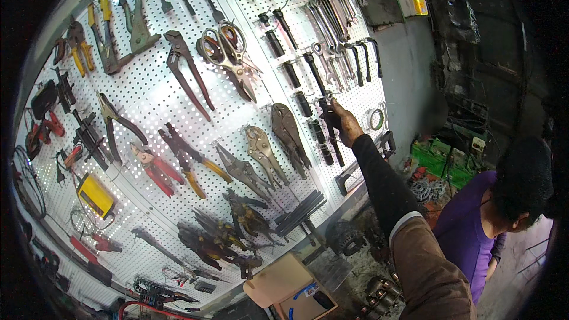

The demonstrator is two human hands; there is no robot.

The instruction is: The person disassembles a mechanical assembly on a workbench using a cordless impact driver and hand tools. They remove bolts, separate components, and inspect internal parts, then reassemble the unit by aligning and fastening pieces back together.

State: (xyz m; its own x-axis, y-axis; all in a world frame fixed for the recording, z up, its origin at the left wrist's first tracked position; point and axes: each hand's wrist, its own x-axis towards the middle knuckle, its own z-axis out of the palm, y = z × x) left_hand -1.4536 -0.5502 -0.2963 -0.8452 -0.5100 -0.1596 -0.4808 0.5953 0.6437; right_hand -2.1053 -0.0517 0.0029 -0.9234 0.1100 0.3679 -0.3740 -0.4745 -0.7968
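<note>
My right hand (349, 127) reaches out to the white pegboard, its arm coming in from the lower right in a black and brown sleeve. The fingers close around a black bar-shaped tool (335, 143) hanging there, perhaps a socket extension; the fingertips are partly hidden in shadow. Just above it hangs another black bar (315, 73). Short black sockets (303, 104) hang in a column beside the hand. Black L-shaped wrenches (367, 62) and a cluster of combination spanners (332, 18) are higher up. My left hand is out of view.
Pliers, locking pliers (290, 136) and scissors (228, 53) hang on the left panel. An open cardboard box (278, 281) stands below. A person in a purple top (468, 231) is close by my arm at the right. Behind are a green crate (438, 160) and metal parts.
</note>
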